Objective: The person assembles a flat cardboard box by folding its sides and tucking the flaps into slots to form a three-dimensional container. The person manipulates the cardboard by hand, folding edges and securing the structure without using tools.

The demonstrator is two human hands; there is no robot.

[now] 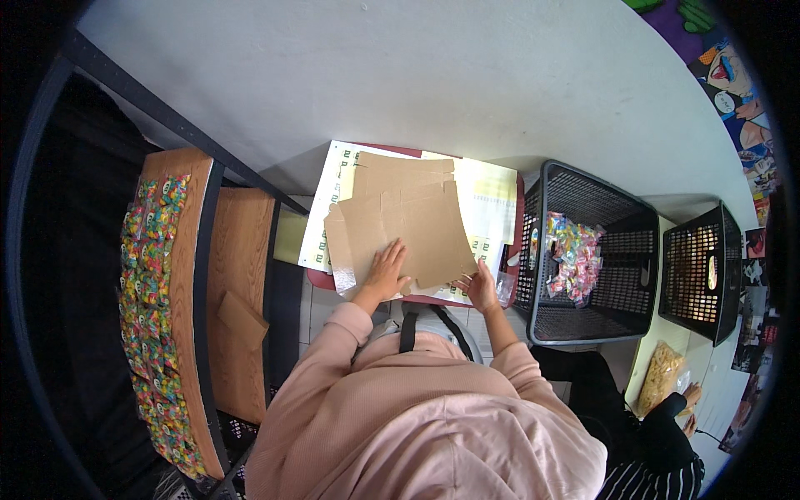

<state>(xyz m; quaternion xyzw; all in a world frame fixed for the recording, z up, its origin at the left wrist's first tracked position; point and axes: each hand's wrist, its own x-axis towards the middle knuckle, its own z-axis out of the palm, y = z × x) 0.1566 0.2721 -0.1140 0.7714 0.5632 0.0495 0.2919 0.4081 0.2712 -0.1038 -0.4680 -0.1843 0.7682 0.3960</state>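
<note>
A flattened brown cardboard box (417, 225) with slits and flaps lies on a small table. Its far part (404, 171) could be a second sheet; I cannot tell. A shiny strip of clear tape (344, 279) shows at its near left corner. My left hand (383, 273) rests flat on the near part of the cardboard, fingers stretched out. At the near right corner, my right hand (480, 288) has its fingers apart by the cardboard's edge. Whether it touches the edge is hard to make out. Neither hand grips anything.
Printed white and yellow sheets (492, 187) cover the red-edged table (414, 151). On the right stand a black crate (621, 321) of colourful packets and a smaller basket (708, 250). A co-worker's hand (692, 394) is beside a snack bag (662, 375). Wooden shelves (242, 217) stand left, with colourful packets (154, 292).
</note>
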